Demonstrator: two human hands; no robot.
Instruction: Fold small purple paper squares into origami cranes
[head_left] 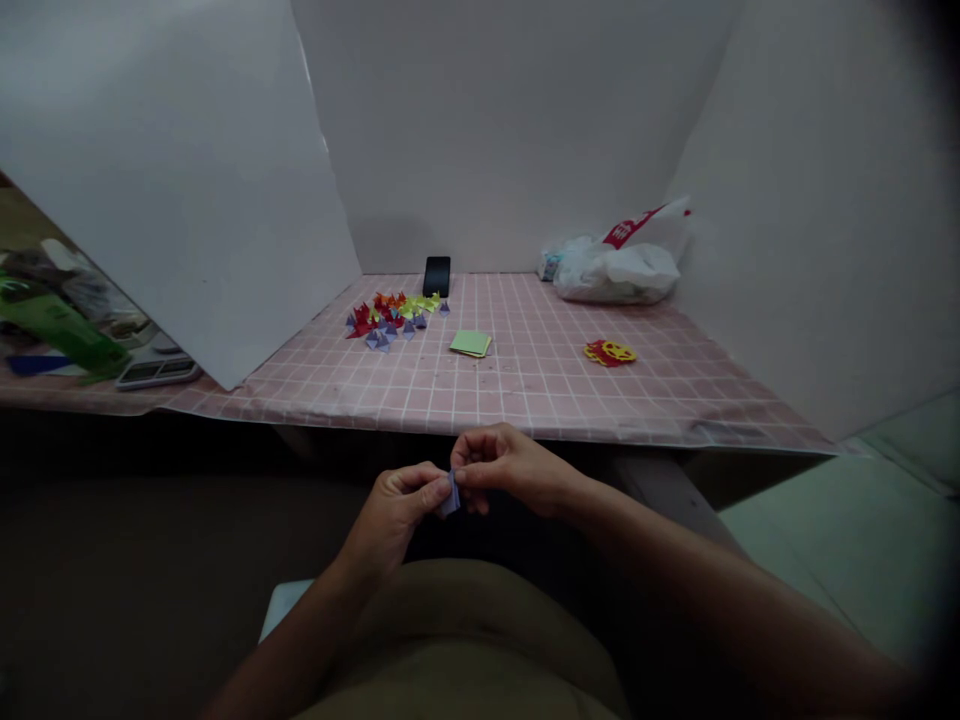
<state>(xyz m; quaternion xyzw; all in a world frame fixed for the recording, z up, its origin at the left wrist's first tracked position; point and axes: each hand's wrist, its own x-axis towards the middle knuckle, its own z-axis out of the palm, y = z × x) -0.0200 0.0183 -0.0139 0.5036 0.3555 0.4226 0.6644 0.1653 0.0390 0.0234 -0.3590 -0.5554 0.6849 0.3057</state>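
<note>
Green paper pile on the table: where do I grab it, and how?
Pinch the green paper pile by its right edge, coming low from the right. It lies flat, and lower sheets poke out there, which should make pinching easier. The folded papers sit to its left.

1 bare left hand (397, 508), 1 bare right hand (521, 470), 1 folded purple paper piece (451, 497). 1 black rectangular phone (436, 277), 1 white plastic bag with red print (641, 270), 1 yellow openwork disc (619, 351), 1 green-topped square paper stack (470, 343). Small multicoloured folded-paper figures (409, 328): overlapping, can't count.
</note>
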